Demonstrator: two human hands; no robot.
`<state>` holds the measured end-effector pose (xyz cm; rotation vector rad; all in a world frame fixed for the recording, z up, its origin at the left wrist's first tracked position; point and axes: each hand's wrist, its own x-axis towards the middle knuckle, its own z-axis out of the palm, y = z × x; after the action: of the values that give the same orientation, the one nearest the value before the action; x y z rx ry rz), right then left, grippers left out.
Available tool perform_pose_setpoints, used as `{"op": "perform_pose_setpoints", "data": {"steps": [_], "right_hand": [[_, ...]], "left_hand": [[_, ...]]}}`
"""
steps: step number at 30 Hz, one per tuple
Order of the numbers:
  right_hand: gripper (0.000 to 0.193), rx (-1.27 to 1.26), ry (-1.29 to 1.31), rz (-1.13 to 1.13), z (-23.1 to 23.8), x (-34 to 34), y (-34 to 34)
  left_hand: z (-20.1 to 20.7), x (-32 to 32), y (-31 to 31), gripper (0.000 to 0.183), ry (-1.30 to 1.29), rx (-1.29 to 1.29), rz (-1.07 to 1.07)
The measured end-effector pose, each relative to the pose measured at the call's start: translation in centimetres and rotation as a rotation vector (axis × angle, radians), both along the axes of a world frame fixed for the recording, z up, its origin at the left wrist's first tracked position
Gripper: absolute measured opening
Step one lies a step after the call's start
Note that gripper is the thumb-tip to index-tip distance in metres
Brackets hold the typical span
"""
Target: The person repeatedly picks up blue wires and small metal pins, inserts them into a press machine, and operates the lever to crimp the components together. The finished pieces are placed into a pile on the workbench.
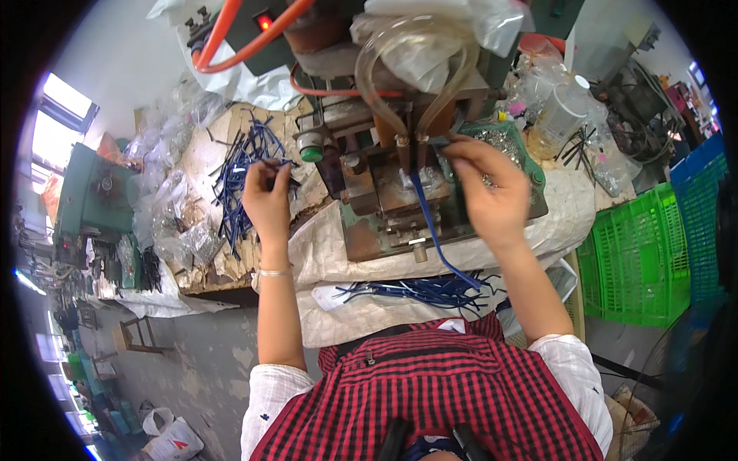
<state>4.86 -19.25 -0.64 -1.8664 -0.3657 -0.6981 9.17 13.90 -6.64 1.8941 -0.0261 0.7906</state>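
Observation:
My left hand (267,209) is closed in a pinch at the edge of a pile of dark blue strips (231,196); what is between its fingertips is mostly covered. My right hand (496,196) is at the right side of a bench press (396,180), fingers closed near the tooling. A small greyish piece shows at its fingertips, too blurred to name. One longer blue strip (430,223) has its upper end under the press tooling and hangs forward over the front edge. More blue strips (415,292) lie on the pale cloth (330,319) before me.
Right of the press, a green tray (542,201) holds small metal pieces (503,142). Beyond it stands a clear plastic jar (561,111). Green baskets (638,257) are at the right. Clear plastic bags (165,207) lie left; orange hoses (250,58) hang above.

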Motion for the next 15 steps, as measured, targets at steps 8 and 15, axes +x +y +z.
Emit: {"op": "perform_pose_setpoints", "data": {"steps": [8, 15], "right_hand": [[0.029, 0.53, 0.249, 0.171, -0.6, -0.5, 4.5], [0.046, 0.553, 0.264, 0.236, 2.0, -1.6, 5.4]], "left_hand": [[5.8, -5.7, -6.4, 0.01, -0.103, -0.254, -0.094], [10.2, -9.0, -9.9, 0.025, -0.603, 0.437, -0.347]]}}
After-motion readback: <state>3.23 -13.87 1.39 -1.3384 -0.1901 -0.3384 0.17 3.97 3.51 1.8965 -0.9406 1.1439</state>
